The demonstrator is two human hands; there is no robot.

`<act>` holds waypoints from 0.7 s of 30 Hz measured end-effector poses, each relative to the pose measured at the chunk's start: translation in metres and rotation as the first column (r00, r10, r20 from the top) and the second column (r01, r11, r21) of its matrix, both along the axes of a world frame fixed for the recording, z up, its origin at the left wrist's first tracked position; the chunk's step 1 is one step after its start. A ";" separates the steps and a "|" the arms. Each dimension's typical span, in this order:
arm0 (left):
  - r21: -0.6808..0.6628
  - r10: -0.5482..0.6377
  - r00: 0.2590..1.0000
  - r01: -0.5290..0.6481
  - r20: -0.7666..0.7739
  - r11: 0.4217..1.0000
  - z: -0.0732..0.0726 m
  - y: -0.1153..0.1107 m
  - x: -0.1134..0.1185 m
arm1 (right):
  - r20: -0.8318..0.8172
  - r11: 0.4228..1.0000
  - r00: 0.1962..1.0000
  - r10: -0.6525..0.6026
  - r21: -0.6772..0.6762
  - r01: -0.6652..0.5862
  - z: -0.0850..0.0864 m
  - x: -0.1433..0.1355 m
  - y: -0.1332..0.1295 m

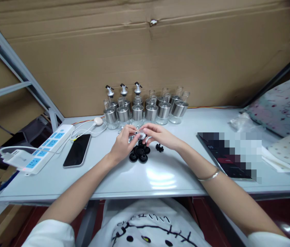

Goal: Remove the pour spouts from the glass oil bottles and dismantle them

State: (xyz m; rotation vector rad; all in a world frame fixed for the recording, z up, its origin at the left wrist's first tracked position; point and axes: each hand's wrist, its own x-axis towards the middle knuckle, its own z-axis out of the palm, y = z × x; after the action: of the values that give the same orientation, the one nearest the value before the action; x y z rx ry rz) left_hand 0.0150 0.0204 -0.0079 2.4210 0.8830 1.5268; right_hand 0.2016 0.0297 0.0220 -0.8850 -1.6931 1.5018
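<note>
At the middle of the table, my left hand [123,142] and my right hand [161,135] meet with fingers pinched around a small silver pour spout [142,136]. My fingers cover part of it. Just below them lies a pile of round black stoppers [138,154]. A few small black lever pieces [159,147] sit to the right of the pile. Behind my hands stand several glass bottles with metal sleeves [137,112]. Three in the back row carry silver pour spouts with black flip levers [137,87]; the other bottles have bare necks.
On the left are a black phone [77,151], a white power strip [48,149] and a white cable with a round puck [98,121]. A partly blurred tablet [222,156] lies at right, near a crumpled plastic bag [245,121] and patterned fabric [284,103]. Cardboard [134,51] walls the back.
</note>
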 end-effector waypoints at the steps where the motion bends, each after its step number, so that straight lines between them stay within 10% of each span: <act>1: 0.024 -0.005 1.000 0.005 -0.006 1.000 0.000 0.000 0.000 | -0.030 1.000 0.999 -0.017 -0.004 0.017 -0.002 -0.002 0.000; 21: 0.292 0.234 0.878 -0.114 -0.417 0.950 0.014 -0.002 -0.004 | -0.085 0.991 0.991 -0.107 0.074 0.113 -0.002 -0.015 -0.008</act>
State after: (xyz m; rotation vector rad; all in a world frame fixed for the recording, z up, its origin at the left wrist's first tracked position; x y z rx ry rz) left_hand 0.0107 0.0186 0.0057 3.0380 1.0639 1.2115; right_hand 0.1867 0.0213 0.0200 -0.8500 -1.6075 1.3698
